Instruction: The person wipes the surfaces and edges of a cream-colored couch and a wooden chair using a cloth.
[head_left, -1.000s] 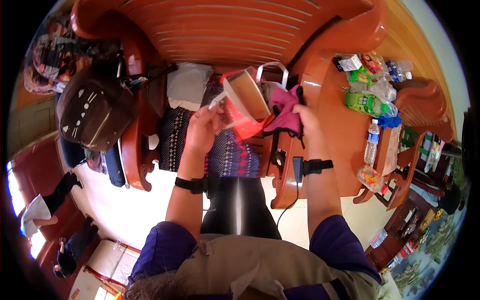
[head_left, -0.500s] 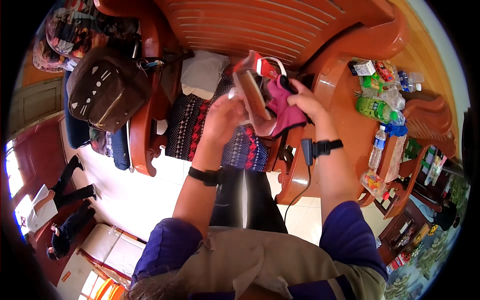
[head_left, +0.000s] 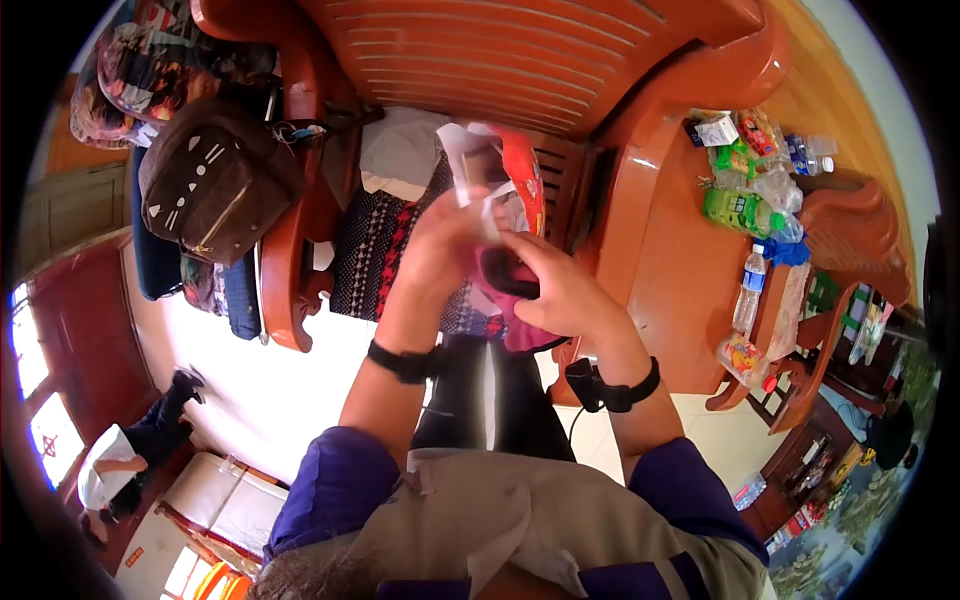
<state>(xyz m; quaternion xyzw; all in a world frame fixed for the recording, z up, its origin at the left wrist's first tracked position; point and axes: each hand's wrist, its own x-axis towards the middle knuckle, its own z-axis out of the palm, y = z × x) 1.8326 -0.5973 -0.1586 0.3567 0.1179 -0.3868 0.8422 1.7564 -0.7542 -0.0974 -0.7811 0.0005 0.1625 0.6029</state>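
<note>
Both of my hands meet in front of me over the patterned seat cover. With its thumb and fingers, my right hand (head_left: 568, 292) grips a magenta cloth piece with black edging (head_left: 520, 325), whose exact kind I cannot make out. Close against it is my left hand (head_left: 440, 245), its fingers smeared by motion beside a white strip. A red and white wrapper (head_left: 520, 165), partly see-through, stands up beyond the fingers. How the wrapper and the cloth are joined is hidden by my hands.
A wooden bench (head_left: 480, 60) with a dark patterned cover (head_left: 350, 250) and a pale cushion (head_left: 400, 150) is ahead. A brown backpack (head_left: 215, 185) sits left. Several bottles, including a green one (head_left: 740, 210), lie on the wooden surface at right. A person (head_left: 120, 460) is at far left.
The wrapper and magenta cloth have turned and come nearer me. My right hand has moved left and down, close to my left hand. At far left, the people have shifted.
</note>
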